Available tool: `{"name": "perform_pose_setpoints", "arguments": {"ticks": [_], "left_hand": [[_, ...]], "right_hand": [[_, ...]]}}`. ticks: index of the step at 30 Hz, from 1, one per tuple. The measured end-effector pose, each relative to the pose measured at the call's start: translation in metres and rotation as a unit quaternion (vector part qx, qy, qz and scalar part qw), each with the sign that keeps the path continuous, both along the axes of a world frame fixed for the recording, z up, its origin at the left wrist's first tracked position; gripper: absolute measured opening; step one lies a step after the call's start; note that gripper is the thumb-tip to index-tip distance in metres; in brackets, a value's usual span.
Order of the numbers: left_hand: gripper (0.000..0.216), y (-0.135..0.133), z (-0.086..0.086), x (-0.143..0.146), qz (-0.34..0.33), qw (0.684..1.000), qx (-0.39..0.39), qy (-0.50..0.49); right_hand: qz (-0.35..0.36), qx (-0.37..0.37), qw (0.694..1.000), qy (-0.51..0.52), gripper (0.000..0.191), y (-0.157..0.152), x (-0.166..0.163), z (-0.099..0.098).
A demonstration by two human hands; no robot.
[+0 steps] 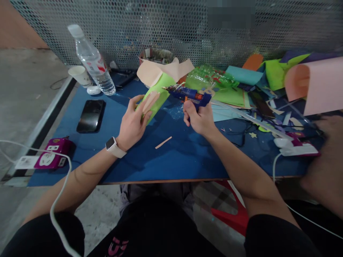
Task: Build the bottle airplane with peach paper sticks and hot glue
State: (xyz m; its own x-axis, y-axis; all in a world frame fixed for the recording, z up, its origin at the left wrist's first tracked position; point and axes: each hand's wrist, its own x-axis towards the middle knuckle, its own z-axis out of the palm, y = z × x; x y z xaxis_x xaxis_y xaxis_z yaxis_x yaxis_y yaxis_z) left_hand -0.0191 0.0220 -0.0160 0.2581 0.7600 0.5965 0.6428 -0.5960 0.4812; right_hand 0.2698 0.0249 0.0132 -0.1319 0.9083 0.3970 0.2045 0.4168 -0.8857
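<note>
My left hand (134, 119), with a watch on the wrist, is wrapped round a green paper-covered tube (158, 94) lying tilted over the blue table. A peach paper strip (149, 102) sits on the tube under my fingers. My right hand (198, 119) grips a blue glue gun (191, 95) by its handle. The gun's nozzle points left at the tube's upper end, very close to it. A second small peach strip (163, 142) lies loose on the table between my forearms.
A black phone (91, 115), a water bottle (92, 60), a paper cup (79, 75) and a purple power strip (52, 155) are at left. Green plastic bottles (211, 79), coloured paper sheets (270, 73) and scraps crowd the right. Another person's arm (325, 167) is at far right. Perforated metal screen behind.
</note>
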Motion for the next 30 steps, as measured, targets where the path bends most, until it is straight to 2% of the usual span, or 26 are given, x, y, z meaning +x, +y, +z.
{"name": "perform_pose_setpoints", "arguments": {"ticks": [5,9,11,14,17,20,26,28,30], "left_hand": [[0.072,0.003,0.0,-0.001,0.001,1.0,0.012,-0.021],[0.074,0.009,-0.001,-0.004,-0.003,0.998,0.015,-0.059],[0.074,0.011,0.0,-0.004,-0.005,0.996,0.029,-0.082],[0.071,0.013,0.002,-0.004,-0.013,0.993,0.051,-0.106],[0.069,0.012,0.002,-0.003,-0.015,0.992,0.051,-0.112],[0.072,0.011,0.001,-0.003,-0.021,0.992,0.043,-0.12],[0.072,0.011,-0.002,-0.004,-0.043,0.99,0.011,-0.133],[0.07,0.01,-0.001,-0.004,-0.047,0.991,0.008,-0.128],[0.07,0.01,0.0,-0.003,-0.05,0.991,0.006,-0.127]], "right_hand": [[0.039,0.009,0.999,0.002,0.067,0.007,0.02,0.016],[0.059,-0.003,0.998,-0.038,0.059,0.021,0.059,0.034],[0.053,0.012,0.994,-0.09,0.055,0.032,0.082,0.04],[0.07,0.006,0.962,-0.264,0.045,0.045,0.109,0.041],[0.082,-0.044,0.891,-0.445,0.034,0.053,0.121,0.032],[0.083,-0.095,0.838,-0.532,0.024,0.056,0.119,0.02],[0.111,-0.117,0.821,-0.548,0.033,0.057,0.117,0.015],[0.079,-0.117,0.822,-0.552,0.043,0.053,0.116,0.02],[0.029,-0.074,0.829,-0.554,0.049,0.046,0.109,0.027]]}}
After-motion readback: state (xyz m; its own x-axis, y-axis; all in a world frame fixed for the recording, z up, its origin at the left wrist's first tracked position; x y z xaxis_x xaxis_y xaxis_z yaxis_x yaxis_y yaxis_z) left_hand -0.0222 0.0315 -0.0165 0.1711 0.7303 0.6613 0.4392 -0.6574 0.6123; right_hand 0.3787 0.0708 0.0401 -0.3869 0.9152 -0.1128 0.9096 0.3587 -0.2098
